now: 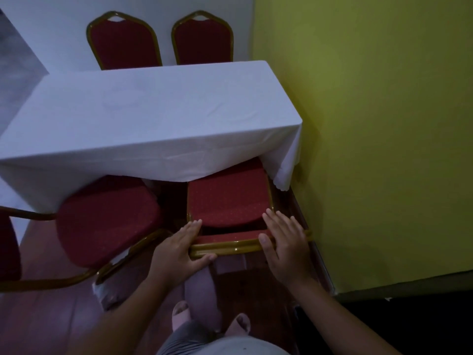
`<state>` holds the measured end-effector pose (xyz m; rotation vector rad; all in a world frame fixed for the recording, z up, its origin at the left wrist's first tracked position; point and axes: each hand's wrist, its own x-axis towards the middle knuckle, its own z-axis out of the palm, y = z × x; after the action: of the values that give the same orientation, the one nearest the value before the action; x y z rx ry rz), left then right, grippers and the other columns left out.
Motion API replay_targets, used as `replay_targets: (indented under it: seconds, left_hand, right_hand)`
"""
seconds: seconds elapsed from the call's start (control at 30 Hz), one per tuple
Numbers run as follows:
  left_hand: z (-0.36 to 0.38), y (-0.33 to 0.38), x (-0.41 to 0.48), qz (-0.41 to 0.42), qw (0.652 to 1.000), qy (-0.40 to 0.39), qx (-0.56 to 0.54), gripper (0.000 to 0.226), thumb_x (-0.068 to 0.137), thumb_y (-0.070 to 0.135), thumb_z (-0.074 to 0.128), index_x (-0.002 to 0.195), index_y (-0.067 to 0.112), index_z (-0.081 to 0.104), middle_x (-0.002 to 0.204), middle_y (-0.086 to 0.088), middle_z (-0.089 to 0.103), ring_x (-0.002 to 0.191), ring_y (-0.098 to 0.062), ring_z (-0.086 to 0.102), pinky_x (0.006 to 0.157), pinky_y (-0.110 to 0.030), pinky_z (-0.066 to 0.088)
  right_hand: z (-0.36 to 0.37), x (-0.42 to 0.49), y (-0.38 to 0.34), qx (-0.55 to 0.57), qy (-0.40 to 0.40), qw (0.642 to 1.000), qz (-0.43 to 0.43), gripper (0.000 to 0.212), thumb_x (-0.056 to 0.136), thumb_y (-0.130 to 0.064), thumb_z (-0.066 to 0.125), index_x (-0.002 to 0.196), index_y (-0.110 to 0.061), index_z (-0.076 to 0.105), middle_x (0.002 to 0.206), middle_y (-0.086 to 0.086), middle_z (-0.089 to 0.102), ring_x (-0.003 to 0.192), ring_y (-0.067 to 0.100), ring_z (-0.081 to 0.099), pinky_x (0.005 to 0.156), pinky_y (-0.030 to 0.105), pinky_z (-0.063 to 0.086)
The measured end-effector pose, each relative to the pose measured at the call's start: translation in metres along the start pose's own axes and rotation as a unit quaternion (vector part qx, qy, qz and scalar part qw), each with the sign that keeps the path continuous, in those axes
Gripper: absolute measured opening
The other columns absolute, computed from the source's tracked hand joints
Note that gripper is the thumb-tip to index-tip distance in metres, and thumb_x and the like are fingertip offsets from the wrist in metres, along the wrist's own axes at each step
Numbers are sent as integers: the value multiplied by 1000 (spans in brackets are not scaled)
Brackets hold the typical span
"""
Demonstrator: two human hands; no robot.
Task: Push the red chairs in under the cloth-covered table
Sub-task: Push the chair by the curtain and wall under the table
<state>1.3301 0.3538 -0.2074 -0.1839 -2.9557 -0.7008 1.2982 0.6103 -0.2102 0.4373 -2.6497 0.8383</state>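
Far left edge: part of another red chair (9,249), cut off by frame. Next, red chair w/ gold frame (107,219), angled, seat front just under the white tablecloth (153,119) hem. Left hand (179,248) grips the gold backrest rail (230,248) of the right red chair (227,201); right hand (286,244) lies flat over the same rail, fingers extended. Its seat sits partly under the cloth, near the yellow wall (384,124). Two more chairs (163,39) on far side.

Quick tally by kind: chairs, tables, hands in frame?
Red chairs: 5, two behind the table, two at the near side, one cut off at the left edge
Table: 1
Hands: 2, left hand, right hand, both on the near right chair's back
Total: 8
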Motion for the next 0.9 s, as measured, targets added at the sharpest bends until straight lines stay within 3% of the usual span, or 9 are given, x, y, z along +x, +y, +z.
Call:
replay_targets:
  seconds: [0.2, 0.47, 0.6, 0.73, 0.9]
  left_hand:
    - [5, 12, -9, 18, 1000, -2, 7, 85, 78, 81, 32, 132, 19, 53, 128, -5, 61, 120, -17, 56, 85, -30, 52]
    - [-5, 11, 28, -24, 999, 7, 21, 99, 67, 91, 17, 138, 29, 45, 139, 0, 51, 128, -13, 47, 95, -31, 45]
    - [2, 17, 24, -28, 999, 31, 8, 98, 69, 89, 22, 136, 23, 49, 137, -4, 54, 128, -17, 47, 95, -34, 45]
    - [9, 33, 15, -3, 999, 45, -11, 88, 77, 82, 28, 134, 19, 52, 131, -6, 59, 122, -19, 54, 89, -35, 51]
    - [28, 66, 0, 75, 996, 21, -38, 76, 84, 73, 34, 138, 21, 45, 130, -2, 60, 120, -13, 55, 85, -27, 52]
  right_hand:
    - [-9, -6, 8, -10, 6, 1000, -4, 59, 100, -48, 23, 127, -12, 60, 136, 3, 56, 129, 19, 47, 108, 46, 31]
    - [-2, 34, 12, -7, 7, 999, 41, 60, 100, -47, 18, 128, -14, 59, 135, 3, 56, 131, 20, 45, 112, 42, 26]
    - [-3, 31, 16, -4, 24, 999, 31, 59, 101, -45, 18, 126, -13, 61, 132, 3, 59, 129, 21, 48, 110, 41, 29]
    - [-13, 24, 30, 9, 43, 999, 20, 57, 101, -41, 18, 122, -12, 63, 128, 4, 62, 124, 22, 52, 105, 43, 36]
    - [-40, 14, 66, 5, 61, 998, -3, 59, 101, -34, 16, 118, -8, 66, 125, 7, 63, 122, 25, 55, 101, 39, 39]
